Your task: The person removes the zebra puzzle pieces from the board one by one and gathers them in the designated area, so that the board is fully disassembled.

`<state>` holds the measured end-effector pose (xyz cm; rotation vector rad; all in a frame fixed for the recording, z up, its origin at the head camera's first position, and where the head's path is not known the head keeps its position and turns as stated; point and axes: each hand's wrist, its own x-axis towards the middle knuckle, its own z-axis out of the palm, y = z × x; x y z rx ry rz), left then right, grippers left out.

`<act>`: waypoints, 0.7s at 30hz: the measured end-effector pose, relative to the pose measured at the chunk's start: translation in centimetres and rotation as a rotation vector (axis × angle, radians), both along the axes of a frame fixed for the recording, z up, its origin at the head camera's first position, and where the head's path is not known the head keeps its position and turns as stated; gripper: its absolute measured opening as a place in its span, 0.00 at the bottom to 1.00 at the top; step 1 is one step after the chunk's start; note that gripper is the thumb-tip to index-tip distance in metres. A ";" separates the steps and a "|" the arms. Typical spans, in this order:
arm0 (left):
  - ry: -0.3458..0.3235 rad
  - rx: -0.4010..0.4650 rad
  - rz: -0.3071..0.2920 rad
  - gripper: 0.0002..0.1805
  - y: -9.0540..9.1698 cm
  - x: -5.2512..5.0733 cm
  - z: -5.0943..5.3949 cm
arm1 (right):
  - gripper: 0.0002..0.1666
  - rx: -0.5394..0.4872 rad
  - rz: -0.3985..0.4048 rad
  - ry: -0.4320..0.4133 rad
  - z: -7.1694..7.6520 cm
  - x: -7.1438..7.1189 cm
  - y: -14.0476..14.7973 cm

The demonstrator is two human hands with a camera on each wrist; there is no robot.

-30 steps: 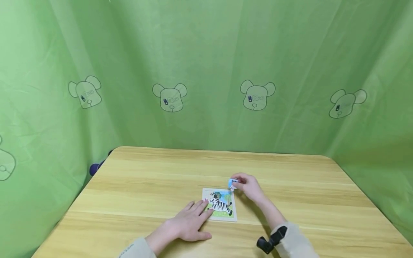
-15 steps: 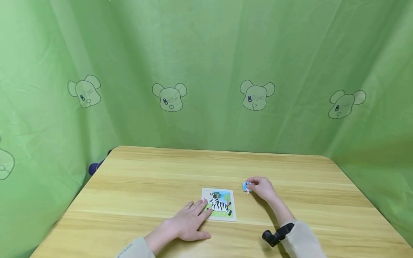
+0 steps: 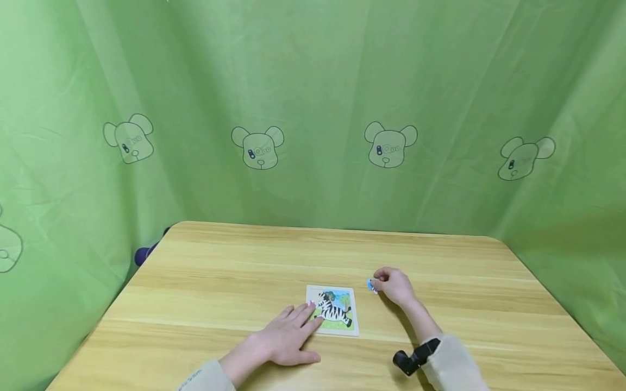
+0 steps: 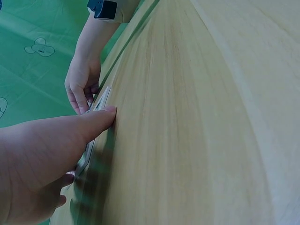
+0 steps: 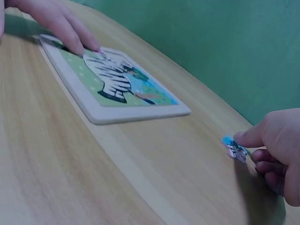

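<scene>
A square jigsaw puzzle board with a pale rim and a zebra picture lies flat near the middle of the table. My left hand rests with spread, straight fingers on its left side, covering part of the picture. To the right of the board, my right hand pinches a small blue, black and white puzzle piece between thumb and fingers. In the right wrist view, that puzzle piece is held tilted close to the tabletop, apart from the board. The fingertips behind it are partly hidden.
The light wooden table reaches back to a green curtain printed with bear heads. Something purple shows beyond the table's left edge. A black wrist-worn camera sits on my right wrist.
My right hand has moved right, from the board's top right corner to a spot beside it, with the puzzle piece; lately the piece has tilted. The left hand has stayed put.
</scene>
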<state>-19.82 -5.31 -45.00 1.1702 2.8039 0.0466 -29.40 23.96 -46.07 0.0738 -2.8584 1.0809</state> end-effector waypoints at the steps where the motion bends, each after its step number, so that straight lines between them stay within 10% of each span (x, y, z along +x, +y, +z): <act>1: 0.001 0.000 0.000 0.43 0.0 0.0 0.0 | 0.15 -0.003 -0.003 0.006 0.0 0.0 -0.1; 21: -0.002 -0.013 -0.051 0.38 0.6 0.1 0.2 | 0.18 0.005 0.287 0.057 0.4 2.0 -8.1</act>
